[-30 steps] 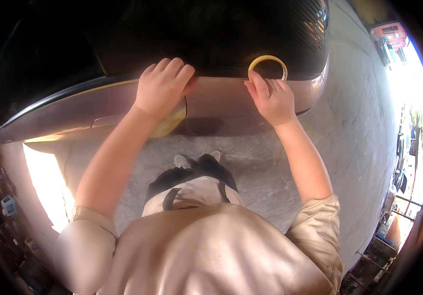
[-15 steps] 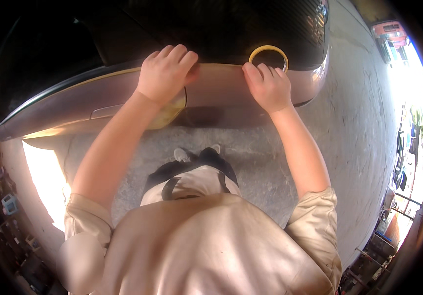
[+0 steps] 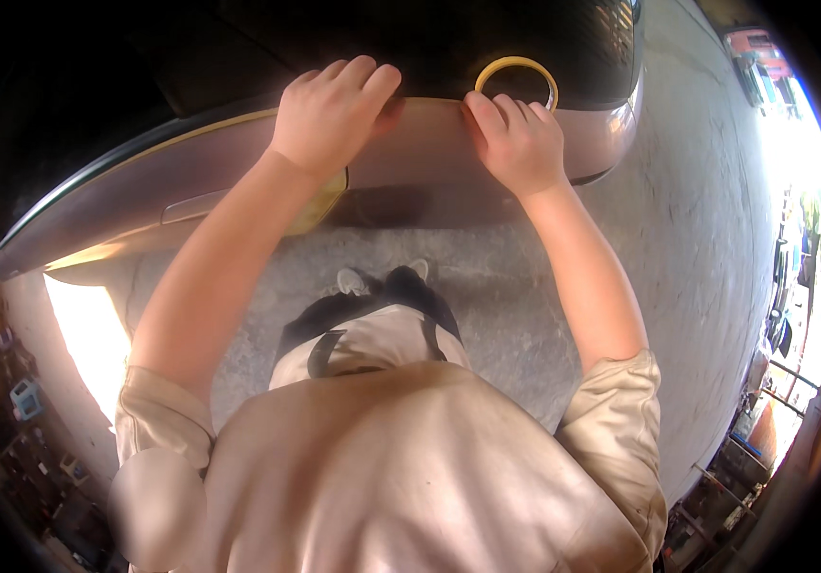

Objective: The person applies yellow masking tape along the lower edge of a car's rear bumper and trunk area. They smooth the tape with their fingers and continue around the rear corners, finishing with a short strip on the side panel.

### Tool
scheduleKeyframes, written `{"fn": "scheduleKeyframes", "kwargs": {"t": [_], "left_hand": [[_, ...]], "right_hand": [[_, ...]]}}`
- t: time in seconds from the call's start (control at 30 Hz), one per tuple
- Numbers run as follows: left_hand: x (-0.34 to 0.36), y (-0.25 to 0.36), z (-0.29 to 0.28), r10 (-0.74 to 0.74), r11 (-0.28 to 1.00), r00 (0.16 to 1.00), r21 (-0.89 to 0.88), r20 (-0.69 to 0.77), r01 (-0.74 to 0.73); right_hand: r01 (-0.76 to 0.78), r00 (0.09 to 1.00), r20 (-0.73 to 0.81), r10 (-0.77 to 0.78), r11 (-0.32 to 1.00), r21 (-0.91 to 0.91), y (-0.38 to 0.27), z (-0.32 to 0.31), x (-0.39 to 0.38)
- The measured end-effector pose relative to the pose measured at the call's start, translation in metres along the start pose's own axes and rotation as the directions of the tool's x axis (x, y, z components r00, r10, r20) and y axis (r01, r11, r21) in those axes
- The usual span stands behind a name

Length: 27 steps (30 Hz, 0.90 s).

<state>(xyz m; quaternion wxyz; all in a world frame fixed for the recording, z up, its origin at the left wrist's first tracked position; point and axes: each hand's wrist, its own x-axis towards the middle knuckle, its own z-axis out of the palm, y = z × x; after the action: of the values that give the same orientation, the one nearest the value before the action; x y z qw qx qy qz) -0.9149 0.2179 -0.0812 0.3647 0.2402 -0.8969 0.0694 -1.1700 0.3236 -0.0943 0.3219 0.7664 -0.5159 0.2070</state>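
The right hand [image 3: 517, 143] is holding a tape roll [image 3: 515, 81] against the car panel [image 3: 429, 162]. The left hand [image 3: 334, 110] is pressing flat there. Tape seems light and flimsy; best held by its rim.

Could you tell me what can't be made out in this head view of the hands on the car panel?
- Left hand: fingertips curl over the panel edge, hidden.
- Tape roll: lower part behind the right hand.
- Car interior: too dark.
- Feet: mostly hidden by the body.
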Motion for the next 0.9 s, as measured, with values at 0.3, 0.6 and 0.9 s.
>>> {"fn": "scheduleKeyframes", "kwargs": {"t": [0.3, 0.6, 0.9], "left_hand": [[0.030, 0.030, 0.018, 0.015, 0.998, 0.984, 0.064, 0.177, -0.026], [0.018, 0.022, 0.015, -0.042, 0.998, 0.992, 0.042, 0.117, 0.038], [0.018, 0.029, 0.014, -0.085, 0.996, 0.994, 0.033, 0.062, 0.083]], "right_hand": [[-0.012, 1.000, -0.019, 0.012, 1.000, -0.002, -0.002, 0.001, 0.003], [0.034, 0.997, 0.074, -0.032, 0.999, -0.036, 0.010, -0.010, -0.003], [0.052, 0.998, 0.036, -0.049, 0.997, -0.065, 0.100, -0.036, -0.058]]}}
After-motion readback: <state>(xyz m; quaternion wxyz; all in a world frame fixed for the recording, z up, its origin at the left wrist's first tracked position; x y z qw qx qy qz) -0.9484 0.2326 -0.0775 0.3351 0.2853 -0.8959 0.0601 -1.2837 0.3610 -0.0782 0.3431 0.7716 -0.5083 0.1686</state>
